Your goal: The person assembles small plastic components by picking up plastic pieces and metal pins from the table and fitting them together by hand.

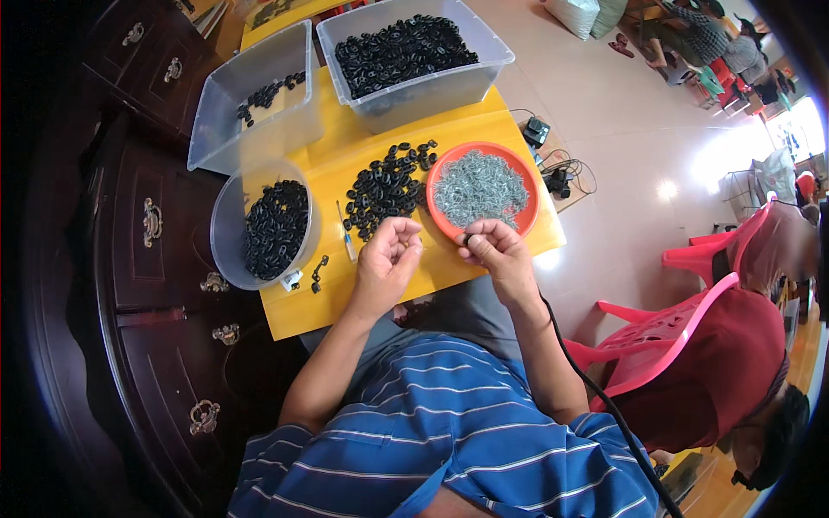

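My right hand pinches a small black oval part between thumb and fingers, by the near rim of an orange bowl. Small silver wire-like metal pieces fill that bowl. To its left, my left hand is curled closed above the yellow tabletop; anything inside its fingers is hidden. Beyond it lies a loose pile of black oval parts. A slim screwdriver rests left of the pile. Several joined black pieces lie beside a round clear tub of similar parts.
Two clear plastic bins, a fuller one and a sparser one, stand at the back. Dark drawers flank the left. Black devices with cables sit off the right edge. A pink chair and a seated person are at right.
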The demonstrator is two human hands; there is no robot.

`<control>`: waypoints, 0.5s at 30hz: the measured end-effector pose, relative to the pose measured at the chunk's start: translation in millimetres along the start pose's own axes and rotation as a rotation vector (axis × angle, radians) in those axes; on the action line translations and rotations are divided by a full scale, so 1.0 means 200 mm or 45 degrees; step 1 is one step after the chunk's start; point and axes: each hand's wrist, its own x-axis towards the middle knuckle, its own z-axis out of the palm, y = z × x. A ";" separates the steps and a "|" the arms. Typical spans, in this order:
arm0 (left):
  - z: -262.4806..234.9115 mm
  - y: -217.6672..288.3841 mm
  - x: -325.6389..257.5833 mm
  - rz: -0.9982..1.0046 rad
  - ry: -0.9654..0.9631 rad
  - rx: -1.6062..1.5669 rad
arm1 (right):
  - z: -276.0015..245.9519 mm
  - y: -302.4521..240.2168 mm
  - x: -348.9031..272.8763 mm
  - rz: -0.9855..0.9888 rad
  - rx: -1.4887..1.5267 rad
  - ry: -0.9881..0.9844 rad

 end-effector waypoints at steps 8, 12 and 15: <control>0.03 -0.01 -0.01 0.131 0.023 0.131 | 0.12 0.09 -0.03 0.153 0.264 -0.115; 0.02 0.00 -0.03 0.073 -0.033 0.130 | 0.14 0.09 -0.03 0.175 0.198 -0.100; 0.02 0.00 -0.03 0.075 -0.044 0.152 | 0.16 0.10 -0.04 0.164 0.163 -0.087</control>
